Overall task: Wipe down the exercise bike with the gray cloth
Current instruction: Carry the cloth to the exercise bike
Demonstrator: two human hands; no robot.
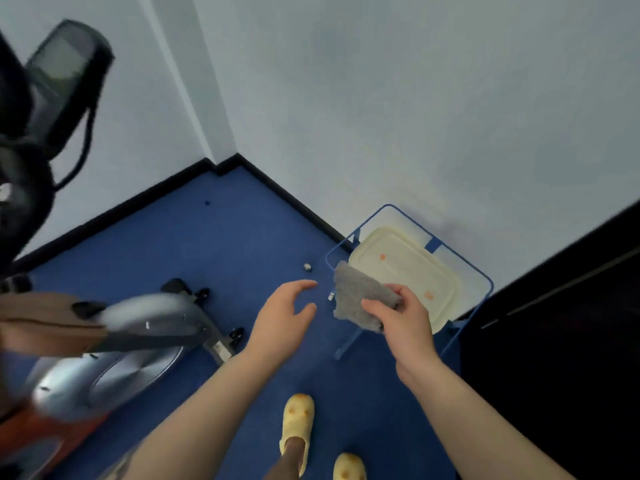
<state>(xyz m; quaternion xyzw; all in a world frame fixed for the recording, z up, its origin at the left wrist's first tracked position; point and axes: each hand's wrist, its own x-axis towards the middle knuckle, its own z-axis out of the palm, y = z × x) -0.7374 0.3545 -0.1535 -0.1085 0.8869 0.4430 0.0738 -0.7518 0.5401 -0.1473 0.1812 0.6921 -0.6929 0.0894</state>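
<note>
Right of the exercise bike, the right hand pinches the gray cloth, long axis upright; left hand open, empty, fingers relaxed

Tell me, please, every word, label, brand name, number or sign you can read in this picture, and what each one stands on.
No text can be read anywhere in this picture.
The exercise bike carries a small pale label on its base bar, too blurred to read.
Its console shows no legible figures.
The cream lid bears two orange marks, not letters.
The gray cloth, pinched in the right hand, is plain.
</note>
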